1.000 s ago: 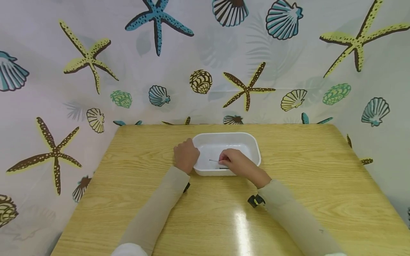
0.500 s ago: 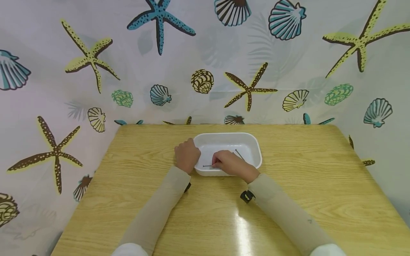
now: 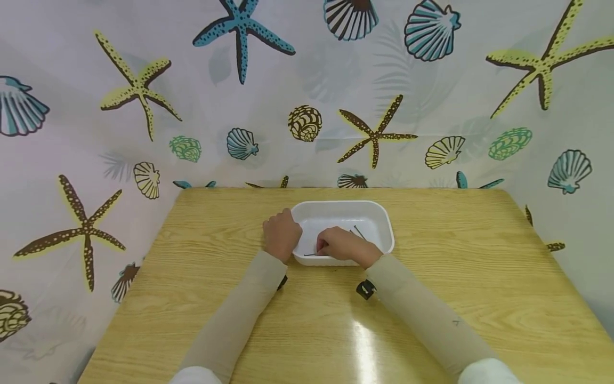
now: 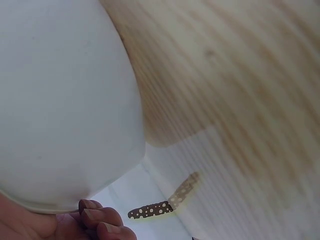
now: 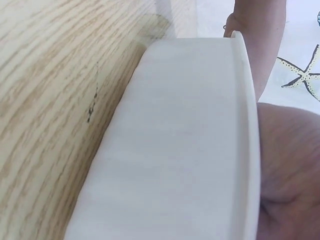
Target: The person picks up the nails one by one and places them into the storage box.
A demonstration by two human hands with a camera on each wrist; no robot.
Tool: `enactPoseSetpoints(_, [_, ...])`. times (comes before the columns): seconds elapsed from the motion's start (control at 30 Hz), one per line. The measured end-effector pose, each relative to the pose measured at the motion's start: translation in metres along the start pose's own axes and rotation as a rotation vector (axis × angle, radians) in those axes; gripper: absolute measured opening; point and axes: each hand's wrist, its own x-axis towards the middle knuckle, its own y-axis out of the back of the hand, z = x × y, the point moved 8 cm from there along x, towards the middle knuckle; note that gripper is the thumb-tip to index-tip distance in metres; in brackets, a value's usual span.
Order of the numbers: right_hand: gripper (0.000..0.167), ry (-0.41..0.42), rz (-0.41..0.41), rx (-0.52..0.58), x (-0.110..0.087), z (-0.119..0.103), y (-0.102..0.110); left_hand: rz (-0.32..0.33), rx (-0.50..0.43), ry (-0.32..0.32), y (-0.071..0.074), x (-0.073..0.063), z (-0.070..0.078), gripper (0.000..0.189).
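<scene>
A white rectangular tray (image 3: 326, 212) with rounded corners sits on the wooden table. My left hand (image 3: 282, 234) grips its left end, and the left wrist view shows the curled fingers (image 4: 102, 220) right at the rim. Inside the tray, near the front wall, my right hand (image 3: 341, 245) pinches a thin dark nail (image 3: 310, 255) whose headed end points left. Two more nails (image 3: 359, 232) lie slanted in the tray behind the right hand, partly covered by it. In the right wrist view the tray's outer wall (image 5: 165, 135) hides the fingertips.
The wooden table (image 3: 455, 256) stretches to both sides and in front of the tray. A white curtain (image 3: 268, 106) printed with starfish and shells hangs behind it and along the sides. Small black wrist devices (image 3: 366, 289) sit under the sleeves.
My right hand has moved left and lower in the tray with the nail, toward the front wall. Nails behind it have come into sight. The left hand stays on the rim.
</scene>
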Motion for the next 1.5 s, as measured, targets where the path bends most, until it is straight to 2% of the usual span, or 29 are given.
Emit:
enactPoseSetpoints(0.17, [0.009, -0.062, -0.030, 0.010, 0.003, 0.008, -0.002, 0.017, -0.007, -0.009, 0.002, 0.000, 0.002, 0.023])
enactPoseSetpoints(0.3, [0.008, -0.094, -0.039, 0.007, 0.001, 0.016, -0.005, 0.008, 0.000, -0.028, -0.001, -0.003, 0.010, 0.025])
enactPoseSetpoints(0.43, [0.007, -0.102, -0.029, 0.010, -0.002, 0.021, -0.007, 0.005, 0.014, -0.036, -0.004, -0.004, 0.016, 0.025])
enactPoseSetpoints(0.67, [0.007, -0.129, -0.038, 0.035, -0.001, 0.026, -0.009, 0.001, 0.017, -0.019, -0.003, -0.004, 0.015, 0.025])
enactPoseSetpoints(0.8, [0.006, -0.102, -0.028, 0.061, -0.002, 0.024, -0.009, -0.006, 0.006, -0.024, -0.004, -0.005, 0.015, 0.026])
enactPoseSetpoints(1.0, [0.011, -0.035, 0.063, 0.068, -0.006, 0.022, -0.002, 0.000, 0.013, -0.019, -0.005, -0.005, 0.011, 0.025])
enactPoseSetpoints(1.17, [0.017, 0.029, 0.156, 0.082, -0.019, 0.021, 0.013, 0.004, 0.021, -0.009, -0.006, -0.002, 0.006, 0.025])
enactPoseSetpoints(1.5, [0.019, 0.018, 0.261, 0.126, -0.056, 0.033, 0.048, -0.004, 0.009, -0.014, -0.003, 0.001, 0.000, 0.025])
